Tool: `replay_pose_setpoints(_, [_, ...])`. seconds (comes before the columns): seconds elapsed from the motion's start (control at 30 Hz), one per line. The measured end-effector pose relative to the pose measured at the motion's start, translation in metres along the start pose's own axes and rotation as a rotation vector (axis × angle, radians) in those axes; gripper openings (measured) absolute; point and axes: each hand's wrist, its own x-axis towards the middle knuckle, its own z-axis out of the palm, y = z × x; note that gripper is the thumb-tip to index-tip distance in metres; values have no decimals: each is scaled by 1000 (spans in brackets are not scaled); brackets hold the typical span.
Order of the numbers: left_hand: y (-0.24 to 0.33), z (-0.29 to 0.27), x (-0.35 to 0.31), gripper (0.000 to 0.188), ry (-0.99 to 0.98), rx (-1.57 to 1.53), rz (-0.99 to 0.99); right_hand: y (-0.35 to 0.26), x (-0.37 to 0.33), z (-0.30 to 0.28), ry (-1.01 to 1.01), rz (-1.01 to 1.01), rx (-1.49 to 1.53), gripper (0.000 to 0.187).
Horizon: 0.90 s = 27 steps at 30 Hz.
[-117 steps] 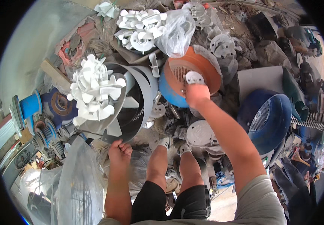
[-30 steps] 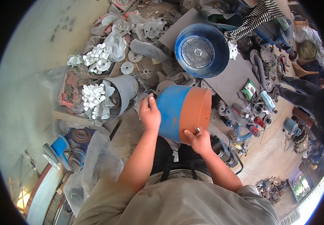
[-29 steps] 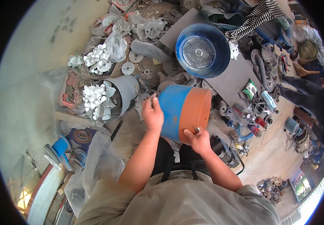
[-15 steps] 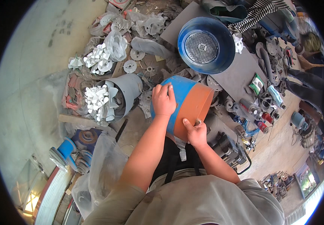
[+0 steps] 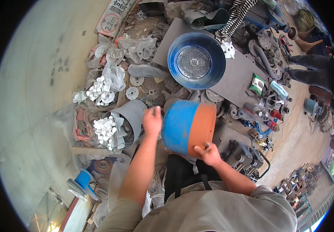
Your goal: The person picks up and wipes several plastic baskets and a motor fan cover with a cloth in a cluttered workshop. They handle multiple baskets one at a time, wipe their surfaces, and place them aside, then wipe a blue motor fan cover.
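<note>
A short, wide metal cylinder, blue on its left part and rust-orange on its right, lies on its side in front of my body. My right hand grips its orange part at the lower edge, thumb on the outer wall. A small metal stub shows by that thumb; I cannot tell whether it belongs to the cylinder. My left hand hangs just left of the blue wall, apart from it. Its fingers are bent and partly turned from view, so whether they hold anything is unclear.
A blue round tub with a perforated bottom rests on a grey board ahead. Left are a grey cylinder and white fan blades. A motor-like machine stands right. Another person's legs show at the far right.
My left hand has come off the blue wall and moved left. The cylinder has turned a little, its blue side more toward me, while my right hand keeps its grip. The view has shifted.
</note>
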Motion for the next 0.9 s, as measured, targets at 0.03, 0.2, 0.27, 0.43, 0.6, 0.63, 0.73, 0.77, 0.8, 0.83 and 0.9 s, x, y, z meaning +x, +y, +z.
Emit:
replay_pose_setpoints(0.03, [-8, -9, 12, 36, 7, -14, -15, -1, -2, 2, 10, 63, -107, 23])
replay_pose_setpoints(0.2, [-49, -32, 55, 57, -221, 179, -187, 0, 5, 26, -25, -444, -363, 13])
replay_pose_setpoints(0.27, [-59, -30, 61, 59, -249, 127, -268, 3, 9, 27, -64, -565, -477, 14])
replay_pose_setpoints(0.43, [-66, -20, 54, 62, -204, 91, -467, 23, 9, -1, -122, -725, -609, 25])
replay_pose_setpoints(0.6, [-61, 13, 4, 56, -100, 116, -410, 49, 2, -35, -154, -649, -718, 27])
replay_pose_setpoints(0.63, [-61, 17, -5, 53, -74, 110, -374, 51, -1, -40, -171, -629, -730, 26])
replay_pose_setpoints(0.73, [-59, 24, -23, 45, 75, 216, -264, 38, -6, -50, -170, -594, -776, 25])
replay_pose_setpoints(0.77, [-58, 26, -29, 42, 123, 192, -250, 29, -5, -49, -179, -576, -767, 24])
replay_pose_setpoints(0.8, [-56, 29, -35, 39, 173, 175, -242, 18, -2, -48, -137, -514, -701, 24])
replay_pose_setpoints(0.83, [-52, 31, -41, 36, 223, 175, -230, 5, 4, -46, -91, -451, -622, 25])
replay_pose_setpoints(0.9, [-43, 36, -51, 31, 216, 138, -200, -18, 32, -32, 21, -245, -380, 31])
